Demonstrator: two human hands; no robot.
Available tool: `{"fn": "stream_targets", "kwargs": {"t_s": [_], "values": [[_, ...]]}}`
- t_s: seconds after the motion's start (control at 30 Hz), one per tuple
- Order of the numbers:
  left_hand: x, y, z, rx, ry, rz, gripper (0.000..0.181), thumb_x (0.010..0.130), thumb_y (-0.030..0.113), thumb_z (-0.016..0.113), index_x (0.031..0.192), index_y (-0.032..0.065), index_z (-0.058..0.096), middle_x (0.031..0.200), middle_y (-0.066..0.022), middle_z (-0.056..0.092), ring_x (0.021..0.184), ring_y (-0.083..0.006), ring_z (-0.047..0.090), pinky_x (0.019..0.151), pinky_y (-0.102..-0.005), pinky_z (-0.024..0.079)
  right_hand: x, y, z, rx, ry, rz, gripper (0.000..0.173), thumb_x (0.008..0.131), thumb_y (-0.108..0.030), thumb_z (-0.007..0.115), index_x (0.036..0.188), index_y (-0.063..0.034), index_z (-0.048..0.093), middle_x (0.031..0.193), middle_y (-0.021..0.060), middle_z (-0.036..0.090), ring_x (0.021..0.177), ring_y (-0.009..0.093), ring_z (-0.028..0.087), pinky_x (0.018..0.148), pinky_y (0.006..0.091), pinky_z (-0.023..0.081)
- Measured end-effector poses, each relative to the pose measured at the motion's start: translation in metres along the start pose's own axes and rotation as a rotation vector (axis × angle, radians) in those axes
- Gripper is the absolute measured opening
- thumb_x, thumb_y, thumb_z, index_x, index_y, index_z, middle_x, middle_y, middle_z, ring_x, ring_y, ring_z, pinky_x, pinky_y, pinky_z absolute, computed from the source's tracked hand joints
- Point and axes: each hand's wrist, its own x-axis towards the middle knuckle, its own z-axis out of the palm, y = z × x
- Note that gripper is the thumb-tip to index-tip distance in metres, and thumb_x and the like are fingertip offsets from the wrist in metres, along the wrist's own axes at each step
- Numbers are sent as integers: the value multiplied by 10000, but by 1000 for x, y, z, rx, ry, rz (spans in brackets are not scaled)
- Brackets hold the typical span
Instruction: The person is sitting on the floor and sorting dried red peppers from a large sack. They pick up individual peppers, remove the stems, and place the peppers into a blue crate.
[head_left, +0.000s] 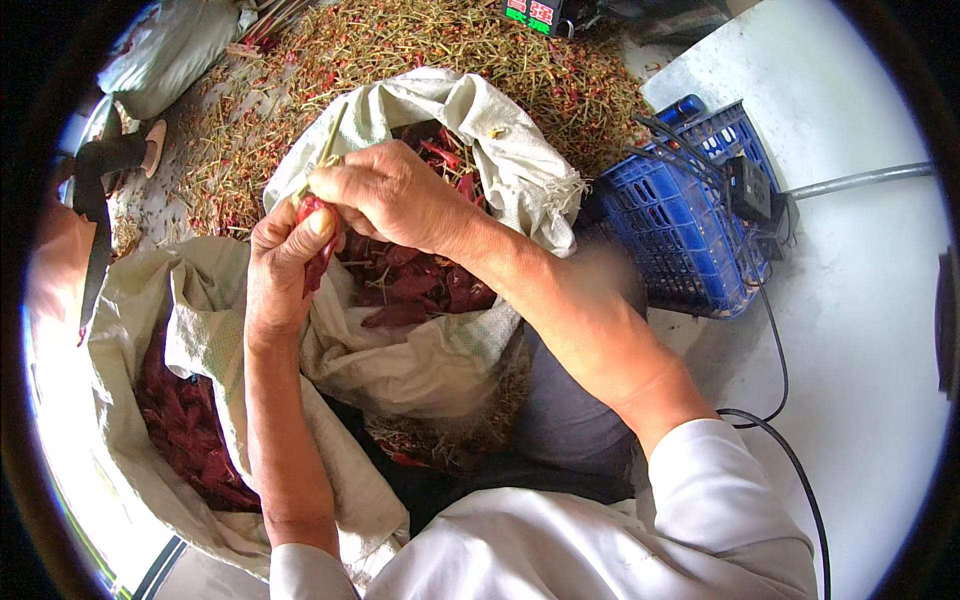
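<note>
A dried red chili pepper (319, 259) is held in my left hand (289, 244), the thumb pressed on its upper end. My right hand (386, 191) pinches the pale green stem (330, 142) where it meets the pepper; the stem points up past my fingers. Both hands are above the left part of an open white woven sack (517, 142) with a rolled rim, which contains dried red peppers (409, 281), some with stems. At the lower left, a second woven sack (120, 420) holds more dark red peppers (187, 435).
Loose stems and pepper scraps (420, 37) cover the floor beyond the sack. A blue plastic crate (667, 225) with cables and a black adapter (748, 187) stands at the right by a pale wall. Another person's foot (154, 148) and a full sack (165, 56) are at upper left.
</note>
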Motion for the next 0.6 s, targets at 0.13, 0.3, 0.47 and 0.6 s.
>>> {"fn": "stream_targets", "kwargs": {"t_s": [0.13, 0.3, 0.47, 0.6], "values": [[3, 1, -2, -49, 22, 61, 169, 949, 195, 652, 873, 45, 641, 764, 39, 580, 656, -49, 453, 621, -209, 348, 5, 3, 13, 290, 66, 70, 402, 981, -277, 525, 631, -80, 541, 547, -26, 471, 477, 68, 414, 446, 253, 330], [2, 1, -2, -189, 108, 118, 117, 968, 139, 614, 924, 31, 630, 844, -4, 610, 702, -84, 504, 735, -263, 440, 17, 18, 15, 415, 175, 42, 326, 973, -233, 521, 683, -87, 535, 533, -27, 440, 425, 73, 382, 408, 249, 296], [-8, -5, -14, -372, 176, 183, 111, 1002, 137, 554, 1022, 45, 614, 850, -23, 598, 723, -118, 532, 834, -344, 485, 44, -6, -59, 707, 438, -214, 233, 977, -244, 548, 793, -102, 569, 610, -11, 498, 434, 79, 414, 381, 240, 297], [-2, -12, -15, -331, 132, 126, 98, 999, 123, 557, 1063, 65, 604, 973, -52, 658, 807, -130, 602, 771, -304, 506, 42, 58, -65, -739, 359, 139, 300, 853, -323, 719, 942, -39, 679, 794, 82, 672, 678, 220, 652, 657, 401, 543]]}}
